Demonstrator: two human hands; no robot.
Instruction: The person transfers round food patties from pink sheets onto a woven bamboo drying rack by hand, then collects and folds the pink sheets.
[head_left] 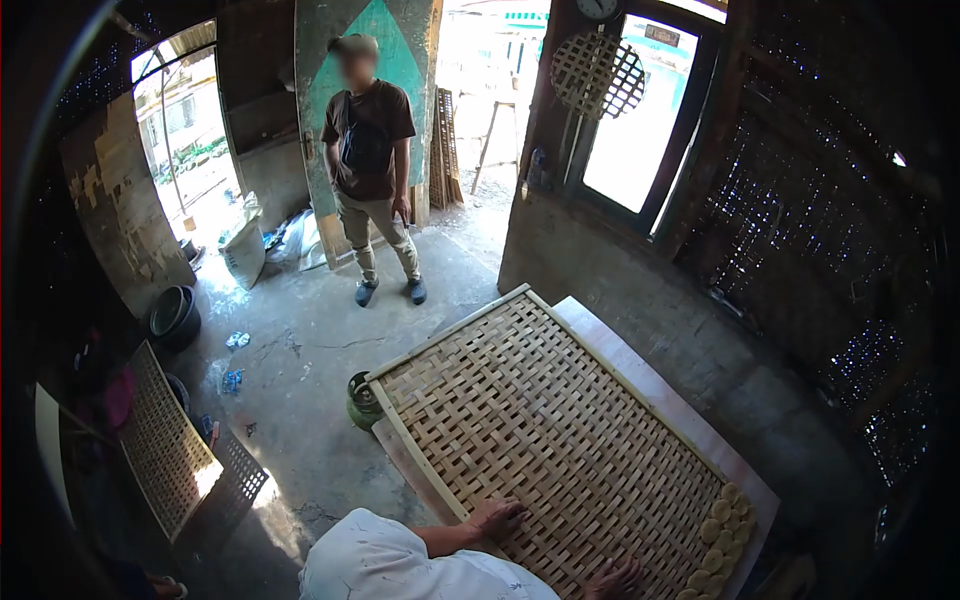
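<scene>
A large woven bamboo rack with a wooden frame lies on a pale board. Over the rack's near left edge rests my left hand, its fingers spread on the weave. Lower down, near the bottom of the view, my right hand lies on the weave with its fingers apart. Neither hand holds anything. Several flat round yellowish pieces sit in rows along the rack's right end, to the right of my right hand.
A person stands beyond the rack by a green door. A green gas cylinder is beside its left corner. Another woven rack, a dark bucket and a white sack stand at left.
</scene>
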